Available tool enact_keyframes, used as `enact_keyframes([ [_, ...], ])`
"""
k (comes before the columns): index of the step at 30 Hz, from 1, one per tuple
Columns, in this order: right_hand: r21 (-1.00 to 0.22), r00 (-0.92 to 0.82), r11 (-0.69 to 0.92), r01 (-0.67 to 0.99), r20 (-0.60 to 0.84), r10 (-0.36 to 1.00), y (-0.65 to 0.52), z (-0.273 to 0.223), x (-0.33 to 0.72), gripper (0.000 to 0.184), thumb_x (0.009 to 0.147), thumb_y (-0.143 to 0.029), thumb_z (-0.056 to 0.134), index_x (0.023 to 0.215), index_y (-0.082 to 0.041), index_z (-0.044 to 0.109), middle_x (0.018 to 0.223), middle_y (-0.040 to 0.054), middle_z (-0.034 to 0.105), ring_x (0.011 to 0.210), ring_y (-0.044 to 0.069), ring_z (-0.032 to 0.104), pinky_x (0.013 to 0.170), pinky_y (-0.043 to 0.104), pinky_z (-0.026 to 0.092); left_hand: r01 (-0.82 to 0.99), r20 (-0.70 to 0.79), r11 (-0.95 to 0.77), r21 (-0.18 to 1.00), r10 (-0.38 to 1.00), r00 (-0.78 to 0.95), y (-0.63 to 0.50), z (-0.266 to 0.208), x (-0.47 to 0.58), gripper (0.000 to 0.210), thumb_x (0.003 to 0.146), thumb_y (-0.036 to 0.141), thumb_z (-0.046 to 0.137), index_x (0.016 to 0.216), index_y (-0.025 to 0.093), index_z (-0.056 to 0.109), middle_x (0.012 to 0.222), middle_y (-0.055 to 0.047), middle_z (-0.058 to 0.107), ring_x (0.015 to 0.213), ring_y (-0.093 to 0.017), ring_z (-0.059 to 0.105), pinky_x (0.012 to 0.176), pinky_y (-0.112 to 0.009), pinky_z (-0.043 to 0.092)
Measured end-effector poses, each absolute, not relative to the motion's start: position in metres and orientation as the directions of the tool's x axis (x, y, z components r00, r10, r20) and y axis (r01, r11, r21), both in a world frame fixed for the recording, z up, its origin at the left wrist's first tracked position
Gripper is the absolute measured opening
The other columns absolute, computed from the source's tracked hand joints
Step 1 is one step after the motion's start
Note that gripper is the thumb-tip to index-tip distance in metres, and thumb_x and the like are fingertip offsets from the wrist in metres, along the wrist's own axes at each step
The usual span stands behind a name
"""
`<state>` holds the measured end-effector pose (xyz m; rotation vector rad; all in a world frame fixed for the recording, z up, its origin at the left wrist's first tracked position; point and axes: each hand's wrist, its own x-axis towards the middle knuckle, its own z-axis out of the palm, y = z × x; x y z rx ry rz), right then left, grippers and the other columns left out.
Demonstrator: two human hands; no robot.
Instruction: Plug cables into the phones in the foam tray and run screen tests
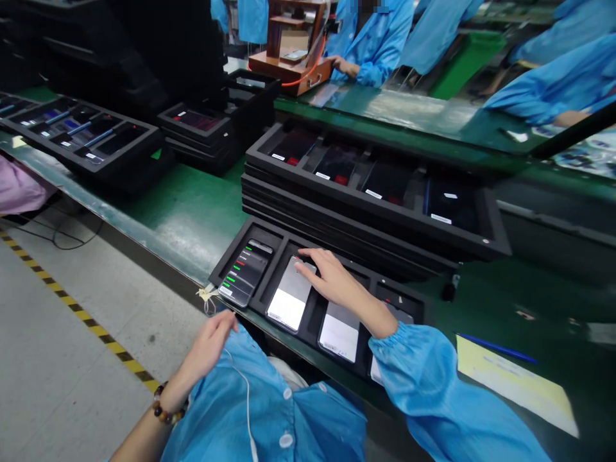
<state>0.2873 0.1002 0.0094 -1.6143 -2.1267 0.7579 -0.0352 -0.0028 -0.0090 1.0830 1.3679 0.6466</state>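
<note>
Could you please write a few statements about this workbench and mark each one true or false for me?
1. The right hand is over the second phone from the left in the near tray. True.
2. The left hand holds a phone. False: no phone shows in it; it is in front of the near tray.
3. The leftmost phone in the near tray shows green and red marks on a dark screen. True.
4. The blue pen lies inside the near tray. False: the blue pen lies at the edge of the yellow paper.
5. A beaded bracelet is on the left wrist. True.
</note>
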Motion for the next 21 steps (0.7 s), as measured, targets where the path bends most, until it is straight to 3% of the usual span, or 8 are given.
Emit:
enact_keyframes([
  [5,-0.575,-0.286,0.192,0.796,-0.077,0.955,0.095,0.01,0.283,0.051,0.111,-0.056,0.047,0.148,-0.024,0.062,0.144,0.0161,0.071,0.133,0.036,0.064,0.115,0.056,0.045,0.235,-0.44,0.374,0.897,0.796,0.416,-0.017,-0.008,0.002,0.06,0.1,0.076,0.054,0.098,0.019,0.073,0.061,0.002,0.055,0.056,-0.016,0.043,0.054,-0.028,0.032],
  [12,-0.603,-0.298,0.189,0.775,-0.085,0.951,0.097,0.016,0.283,0.047,0.112,-0.052,0.051,0.146,-0.022,0.063,0.144,0.0154,0.072,0.133,0.035,0.065,0.116,0.053,0.045,0.124,-0.467,0.452,0.883,0.827,0.313,-0.015,-0.015,0.024,0.078,0.09,0.087,0.062,0.113,0.013,0.074,0.064,-0.001,0.065,0.05,-0.013,0.042,0.049,-0.026,0.031],
  [17,-0.595,-0.275,0.159,0.788,-0.109,0.955,0.098,0.027,0.278,0.041,0.11,-0.05,0.058,0.142,-0.024,0.066,0.142,0.0137,0.074,0.133,0.033,0.066,0.113,0.053,0.046,0.047,-0.483,0.493,0.869,0.824,0.295,-0.015,-0.013,0.029,0.08,0.081,0.09,0.071,0.099,0.012,0.08,0.076,-0.013,0.08,0.061,-0.019,0.063,0.059,-0.03,0.05],
  [21,-0.561,-0.258,0.14,0.816,-0.137,0.956,0.095,0.043,0.273,0.04,0.11,-0.053,0.062,0.139,-0.026,0.067,0.142,0.0085,0.074,0.135,0.028,0.066,0.116,0.046,0.046,0.026,-0.576,0.588,0.808,0.781,0.242,-0.01,-0.007,0.029,0.081,0.063,0.089,0.087,0.09,0.014,0.083,0.089,-0.016,0.086,0.07,-0.022,0.071,0.067,-0.032,0.057],
])
